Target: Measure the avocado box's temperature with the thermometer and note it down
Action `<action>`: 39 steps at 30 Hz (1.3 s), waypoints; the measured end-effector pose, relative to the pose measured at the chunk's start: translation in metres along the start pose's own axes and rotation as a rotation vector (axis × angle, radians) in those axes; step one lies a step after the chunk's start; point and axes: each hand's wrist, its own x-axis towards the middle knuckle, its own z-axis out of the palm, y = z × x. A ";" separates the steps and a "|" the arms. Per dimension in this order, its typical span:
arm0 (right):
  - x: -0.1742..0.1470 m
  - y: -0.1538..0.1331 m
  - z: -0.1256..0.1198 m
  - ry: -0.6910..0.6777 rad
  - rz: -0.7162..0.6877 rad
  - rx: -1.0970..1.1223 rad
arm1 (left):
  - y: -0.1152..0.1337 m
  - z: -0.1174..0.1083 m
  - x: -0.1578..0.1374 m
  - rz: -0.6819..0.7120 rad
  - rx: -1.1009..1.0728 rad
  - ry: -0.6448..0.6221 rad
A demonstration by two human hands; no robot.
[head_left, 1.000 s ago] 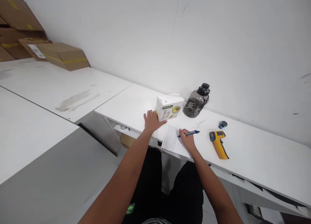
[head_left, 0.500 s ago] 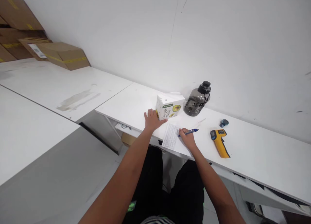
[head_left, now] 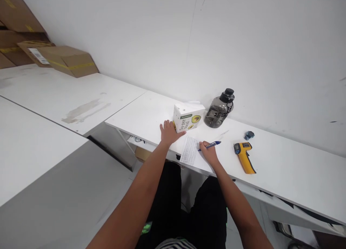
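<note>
Head view: left hand (head_left: 169, 133) splayed flat, gripping nothing, against white box (head_left: 186, 120) at box's 8 o'clock. Right hand (head_left: 208, 154) pinches blue pen (head_left: 213, 144) over written-on sheet (head_left: 190, 153), box's 6 o'clock. Bottle (head_left: 214, 115): box's 2 o'clock.

Right-hand fingers (head_left: 202, 146) grip a blue pen (head_left: 214, 144) over handwritten paper (head_left: 189, 152).

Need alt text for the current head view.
A person's right hand holds a blue pen at a closely written sheet on a white desk, while the left hand touches a white "Super Meal" box. To the right are a gray translucent bottle, a watch-like item and a yellow infrared thermometer; taped cardboard boxes sit at far left.
</note>
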 end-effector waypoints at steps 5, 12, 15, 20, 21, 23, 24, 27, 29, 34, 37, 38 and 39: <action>-0.001 -0.001 0.001 0.035 -0.004 -0.010 | -0.001 0.002 0.001 0.007 0.001 0.000; 0.000 -0.001 0.001 0.084 -0.003 -0.019 | -0.001 0.003 0.001 0.011 -0.005 0.032; 0.001 0.000 0.002 0.096 -0.005 -0.036 | 0.000 0.002 0.000 0.011 -0.002 0.025; 0.001 0.001 0.002 0.078 -0.024 -0.051 | 0.001 -0.001 -0.001 0.013 0.016 0.028; 0.001 0.001 0.002 0.087 -0.029 -0.055 | 0.001 -0.001 -0.001 0.012 0.017 0.028; 0.001 0.001 0.002 0.109 -0.030 -0.064 | 0.001 -0.001 -0.001 0.013 0.019 0.028; 0.001 0.002 0.002 0.118 -0.025 -0.069 | 0.001 -0.001 -0.001 0.015 0.021 0.030; 0.002 0.003 0.003 0.128 -0.001 -0.085 | 0.002 -0.001 -0.001 0.016 0.025 0.041; 0.002 0.003 0.003 0.120 0.008 -0.088 | 0.002 -0.001 -0.002 0.015 0.026 0.042; 0.001 0.003 0.001 0.059 0.005 -0.048 | 0.002 -0.002 -0.002 0.014 0.022 0.040; 0.001 0.001 0.000 0.091 0.012 0.000 | 0.002 -0.003 -0.003 0.014 0.015 0.034; 0.000 -0.001 0.000 0.113 0.017 0.023 | 0.003 -0.004 -0.003 0.014 0.012 0.030; 0.000 -0.002 -0.001 0.134 0.026 0.048 | 0.003 -0.004 -0.003 0.014 0.009 0.024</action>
